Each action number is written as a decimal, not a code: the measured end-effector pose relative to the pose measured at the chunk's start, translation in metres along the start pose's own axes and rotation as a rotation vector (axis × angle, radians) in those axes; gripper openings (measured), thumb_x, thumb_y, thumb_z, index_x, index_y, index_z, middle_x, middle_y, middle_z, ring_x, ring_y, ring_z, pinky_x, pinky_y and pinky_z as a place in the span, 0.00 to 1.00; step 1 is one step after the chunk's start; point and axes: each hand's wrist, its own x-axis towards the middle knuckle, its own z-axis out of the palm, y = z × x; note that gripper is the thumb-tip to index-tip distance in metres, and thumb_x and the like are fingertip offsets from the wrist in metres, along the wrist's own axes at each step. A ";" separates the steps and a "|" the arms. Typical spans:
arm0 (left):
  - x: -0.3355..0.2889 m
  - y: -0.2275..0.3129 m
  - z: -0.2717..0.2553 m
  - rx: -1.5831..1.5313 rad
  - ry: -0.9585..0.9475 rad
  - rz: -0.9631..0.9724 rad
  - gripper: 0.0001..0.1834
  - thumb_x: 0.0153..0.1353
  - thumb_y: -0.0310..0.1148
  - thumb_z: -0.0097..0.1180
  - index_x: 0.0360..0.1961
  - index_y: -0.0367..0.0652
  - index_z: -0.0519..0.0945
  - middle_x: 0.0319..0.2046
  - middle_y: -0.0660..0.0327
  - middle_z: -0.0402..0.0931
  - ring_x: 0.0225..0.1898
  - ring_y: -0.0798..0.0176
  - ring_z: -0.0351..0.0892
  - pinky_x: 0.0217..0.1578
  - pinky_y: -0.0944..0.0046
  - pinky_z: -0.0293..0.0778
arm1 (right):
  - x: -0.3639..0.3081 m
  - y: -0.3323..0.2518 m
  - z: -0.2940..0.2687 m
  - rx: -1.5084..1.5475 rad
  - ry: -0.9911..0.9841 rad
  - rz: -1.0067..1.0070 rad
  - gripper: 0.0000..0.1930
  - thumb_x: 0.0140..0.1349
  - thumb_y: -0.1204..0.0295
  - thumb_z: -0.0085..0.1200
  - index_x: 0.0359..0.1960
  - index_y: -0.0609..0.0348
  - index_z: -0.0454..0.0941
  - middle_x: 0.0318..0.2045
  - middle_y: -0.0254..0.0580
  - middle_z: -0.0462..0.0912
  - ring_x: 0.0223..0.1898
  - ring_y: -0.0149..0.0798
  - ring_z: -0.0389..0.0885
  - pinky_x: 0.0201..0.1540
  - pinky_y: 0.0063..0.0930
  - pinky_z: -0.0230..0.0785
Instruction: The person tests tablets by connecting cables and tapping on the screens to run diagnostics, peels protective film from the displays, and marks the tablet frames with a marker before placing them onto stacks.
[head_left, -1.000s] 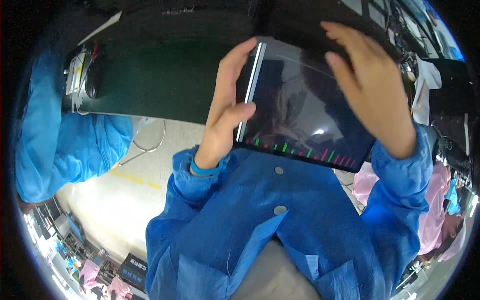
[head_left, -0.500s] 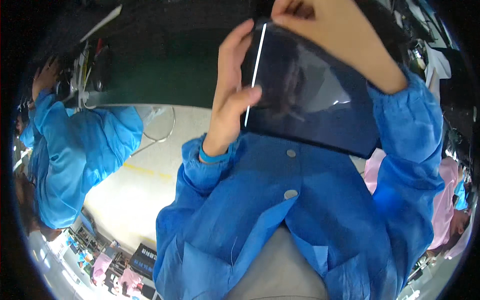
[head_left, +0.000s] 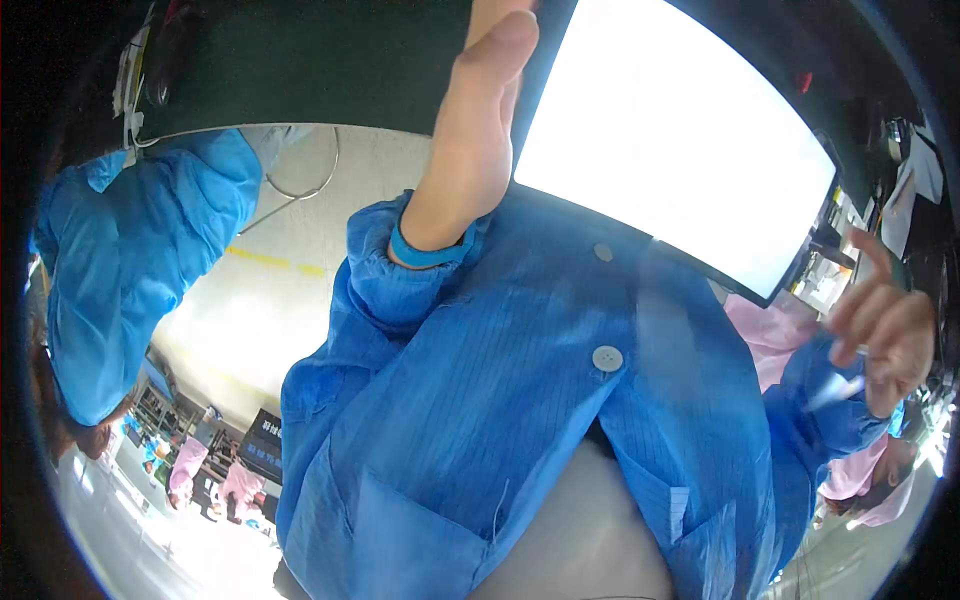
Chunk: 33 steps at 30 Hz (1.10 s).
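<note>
A flat tablet-like screen panel (head_left: 680, 130) with a dark border glows plain white, tilted in front of my chest. My left hand (head_left: 478, 130) is at its left edge, with the thumb upward and the other fingers mostly hidden; it appears to grip the panel there. Off the panel's lower right corner is my right hand (head_left: 885, 335), apart from it. Its index finger sticks up and the other fingers curl in. A small pale, blurred thing shows by those fingers, too smeared to name.
A dark green work surface (head_left: 300, 70) spans the far side, with a cable (head_left: 335, 165) hanging below it. At left sits a person in a blue smock (head_left: 150, 270). Someone in pink (head_left: 770, 335) is at right, near white sheets (head_left: 915, 185). Black boxes (head_left: 263, 445) stand lower left.
The screen has turned from dark with one white line to fully white. My right hand has left its upper edge and swung down to the right. The panel has shifted up and right.
</note>
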 end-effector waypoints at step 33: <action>-0.088 -0.017 0.044 0.285 -0.306 0.821 0.02 0.50 0.28 0.58 0.26 0.45 0.81 0.26 0.63 0.77 0.20 0.72 0.74 0.18 0.80 0.70 | -0.067 0.082 0.016 -1.194 0.611 0.306 0.07 0.60 0.76 0.52 0.40 0.57 0.75 0.42 0.43 0.78 0.44 0.43 0.77 0.49 0.38 0.71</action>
